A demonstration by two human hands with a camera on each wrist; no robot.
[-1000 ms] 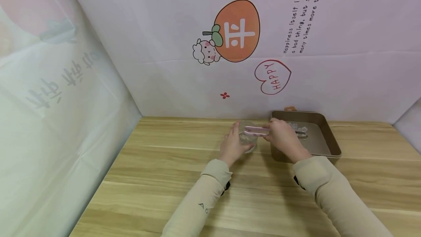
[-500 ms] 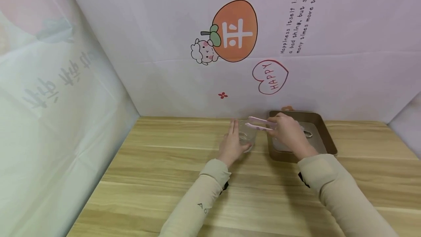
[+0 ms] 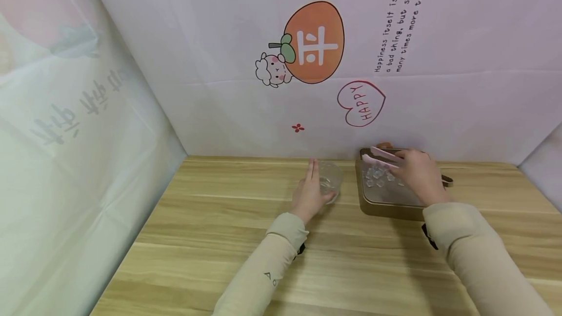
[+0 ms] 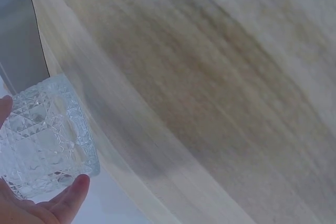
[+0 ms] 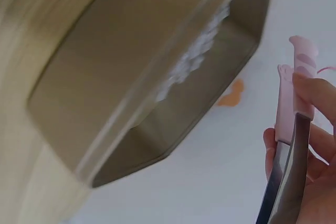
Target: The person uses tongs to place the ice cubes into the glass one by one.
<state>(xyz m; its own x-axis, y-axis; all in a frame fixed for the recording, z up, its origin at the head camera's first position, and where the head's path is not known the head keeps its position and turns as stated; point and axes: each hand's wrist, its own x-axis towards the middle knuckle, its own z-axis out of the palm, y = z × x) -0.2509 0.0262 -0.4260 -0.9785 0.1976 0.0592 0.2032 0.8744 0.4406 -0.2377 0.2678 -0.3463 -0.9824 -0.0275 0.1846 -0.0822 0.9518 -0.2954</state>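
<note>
My left hand [image 3: 307, 191] holds a clear cut-glass tumbler [image 3: 331, 178] standing on the table, thumb on its near side and fingers along its left. The left wrist view shows the faceted wall of the tumbler [image 4: 44, 129] between thumb and fingers. In my right hand [image 3: 420, 175] is a pair of metal tongs with pink tips [image 3: 381, 156], gripped around the middle and raised over the tray. Their two arms stand apart, with nothing seen between the tips. Below them, several clear ice-like cubes [image 3: 376, 176] lie in the left part of a brown rectangular tray [image 3: 391, 210].
A wooden table [image 3: 210, 238] carries the tray and tumbler, the tray standing just right of the tumbler. Close behind both rises a white printed backdrop [image 3: 228, 111]. Another pale sheet [image 3: 101, 179] hangs along the left side.
My right hand has carried the tongs from over the tumbler rightward to above the tray, and their tips have spread apart. The left hand keeps its place on the tumbler.
</note>
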